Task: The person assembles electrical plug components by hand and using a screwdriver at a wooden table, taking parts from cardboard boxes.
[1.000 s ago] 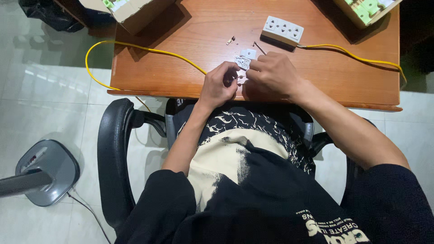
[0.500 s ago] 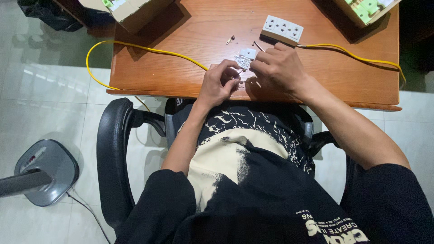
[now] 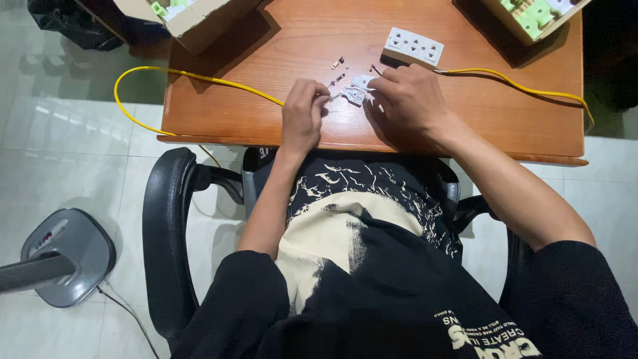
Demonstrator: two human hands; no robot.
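Your right hand [image 3: 407,100] covers most of the small white plug piece [image 3: 357,91], so you cannot tell how its fingers grip it. What your left hand [image 3: 302,114] pinches is too small to make out. Beyond both hands, the cardboard boxes [image 3: 199,16] are cut off by the top edge.

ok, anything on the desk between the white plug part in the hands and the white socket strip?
Head view: one small dark screw lies between the plug part and the socket strip; otherwise bare wood.
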